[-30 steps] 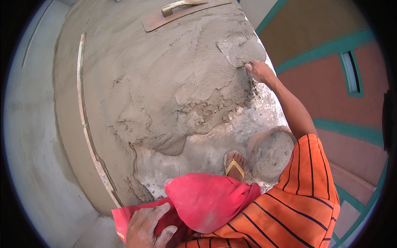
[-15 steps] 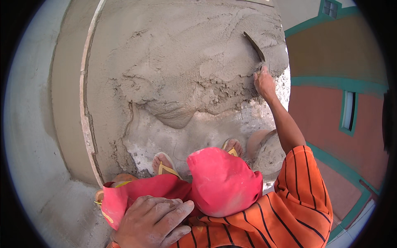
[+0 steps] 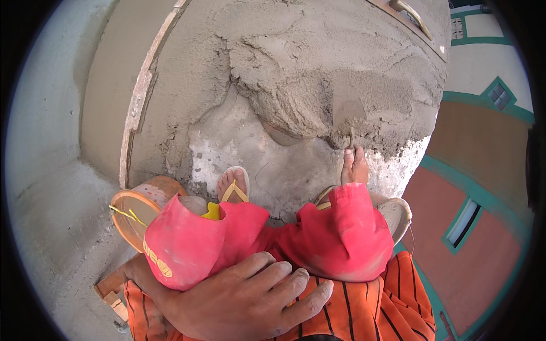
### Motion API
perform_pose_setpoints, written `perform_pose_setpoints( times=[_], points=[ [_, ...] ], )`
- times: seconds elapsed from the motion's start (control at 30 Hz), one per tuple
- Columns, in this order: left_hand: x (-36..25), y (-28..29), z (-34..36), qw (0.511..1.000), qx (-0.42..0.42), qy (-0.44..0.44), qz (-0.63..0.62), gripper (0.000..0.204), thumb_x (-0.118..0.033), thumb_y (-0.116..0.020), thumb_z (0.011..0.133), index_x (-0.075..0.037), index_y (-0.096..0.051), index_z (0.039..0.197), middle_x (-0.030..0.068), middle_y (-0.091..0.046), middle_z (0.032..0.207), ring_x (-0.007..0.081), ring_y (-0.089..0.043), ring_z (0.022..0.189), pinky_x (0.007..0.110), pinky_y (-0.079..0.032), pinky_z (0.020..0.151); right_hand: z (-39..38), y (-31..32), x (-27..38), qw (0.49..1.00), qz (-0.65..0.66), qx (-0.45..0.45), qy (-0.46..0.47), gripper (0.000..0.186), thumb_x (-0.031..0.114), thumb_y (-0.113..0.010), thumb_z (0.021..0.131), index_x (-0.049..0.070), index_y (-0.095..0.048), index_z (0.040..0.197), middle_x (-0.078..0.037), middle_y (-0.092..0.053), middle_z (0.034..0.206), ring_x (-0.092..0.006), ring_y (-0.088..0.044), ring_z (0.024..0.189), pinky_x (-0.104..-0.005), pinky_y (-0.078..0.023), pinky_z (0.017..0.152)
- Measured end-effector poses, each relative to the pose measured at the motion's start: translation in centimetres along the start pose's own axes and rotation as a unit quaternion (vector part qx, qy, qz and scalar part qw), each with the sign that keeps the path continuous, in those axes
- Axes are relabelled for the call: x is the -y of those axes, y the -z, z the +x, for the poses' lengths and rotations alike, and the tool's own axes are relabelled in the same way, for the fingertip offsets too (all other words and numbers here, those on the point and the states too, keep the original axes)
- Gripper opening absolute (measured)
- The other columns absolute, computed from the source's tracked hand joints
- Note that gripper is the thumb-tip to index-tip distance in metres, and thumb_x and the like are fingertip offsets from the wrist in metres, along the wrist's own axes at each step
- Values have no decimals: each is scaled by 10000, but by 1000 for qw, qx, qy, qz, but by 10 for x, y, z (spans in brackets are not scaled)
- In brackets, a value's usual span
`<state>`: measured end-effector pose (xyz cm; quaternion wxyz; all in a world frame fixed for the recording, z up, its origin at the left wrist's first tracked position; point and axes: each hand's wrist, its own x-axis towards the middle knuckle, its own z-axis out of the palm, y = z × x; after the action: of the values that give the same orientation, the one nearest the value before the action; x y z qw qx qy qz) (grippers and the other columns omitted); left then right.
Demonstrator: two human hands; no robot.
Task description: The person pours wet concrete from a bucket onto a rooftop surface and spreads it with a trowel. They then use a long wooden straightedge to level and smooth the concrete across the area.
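Note:
My right hand (image 3: pixel 354 166) grips the short handle of a trowel (image 3: pixel 348 109) just beyond my right knee. The trowel's flat blade lies against wet grey mortar (image 3: pixel 284 62), near its ragged lower edge. My right forearm is hidden behind the red trouser leg (image 3: pixel 352 238). Across my lap, my left hand (image 3: pixel 244 295) rests on the striped orange shirt and the trousers, its fingers spread and holding nothing. Between my sandalled feet and the mortar lies a bare whitish-grey floor patch (image 3: pixel 261 165).
A long wooden strip (image 3: pixel 139 102) runs along the mortar on the left. An orange bucket (image 3: pixel 122 199) stands by my left leg, a pale-rimmed bucket (image 3: pixel 406 213) by my right. A hand float (image 3: pixel 401 17) lies at the far right. A grey wall (image 3: pixel 51 113) rises on the left.
My view has shifted, bringing the buckets and hand float into sight. My right hand has drawn the trowel closer, from the far right to just beyond my knee. The left hand stays on my lap.

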<state>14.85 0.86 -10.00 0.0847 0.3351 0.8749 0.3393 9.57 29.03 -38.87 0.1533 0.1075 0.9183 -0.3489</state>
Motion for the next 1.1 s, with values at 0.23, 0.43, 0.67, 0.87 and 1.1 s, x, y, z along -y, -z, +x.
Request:
perform_pose_setpoints(
  times=[0.23,0.43,0.67,0.87,1.1],
  points=[
    [5,15,1,1000,1,3,-22,234,-219,-640,821,-167,-665,1048,-49,-600,788,90,-549,652,226,-444,642,-8,-72,16,755,493,318,-292,276,371,-454,1008,116,-552,969,-33,-567,748,-167,-565,660,-307,-464,587],
    [-4,8,-5,1000,14,21,16,206,-219,-607,833,-155,-661,1022,-50,-542,741,94,-516,628,228,-431,639,28,-85,43,953,-7,292,79,388,422,-444,1006,43,-530,1006,-220,-635,799,-388,-621,653,-480,-517,626],
    [-5,17,-12,998,5,21,-55,250,-197,-601,838,-113,-647,1069,-11,-569,795,137,-548,714,270,-436,675,71,10,73,953,-75,291,43,430,411,-434,1001,18,-579,1097,-184,-660,822,-293,-660,704,-437,-522,618],
    [-12,23,-17,998,18,5,-62,248,-162,-580,820,-101,-628,1055,-11,-530,771,130,-524,703,272,-406,657,80,-76,106,893,247,357,-116,379,430,-406,1027,81,-493,906,-7,-487,645,-120,-484,460,-293,-436,395],
    [4,9,-13,999,43,-30,-3,306,-194,-594,841,-107,-628,1132,-9,-576,796,120,-552,681,246,-428,642,123,-51,110,923,-134,290,212,395,398,-446,1008,19,-555,1022,-191,-645,815,-347,-647,711,-447,-530,652]
  ],
)
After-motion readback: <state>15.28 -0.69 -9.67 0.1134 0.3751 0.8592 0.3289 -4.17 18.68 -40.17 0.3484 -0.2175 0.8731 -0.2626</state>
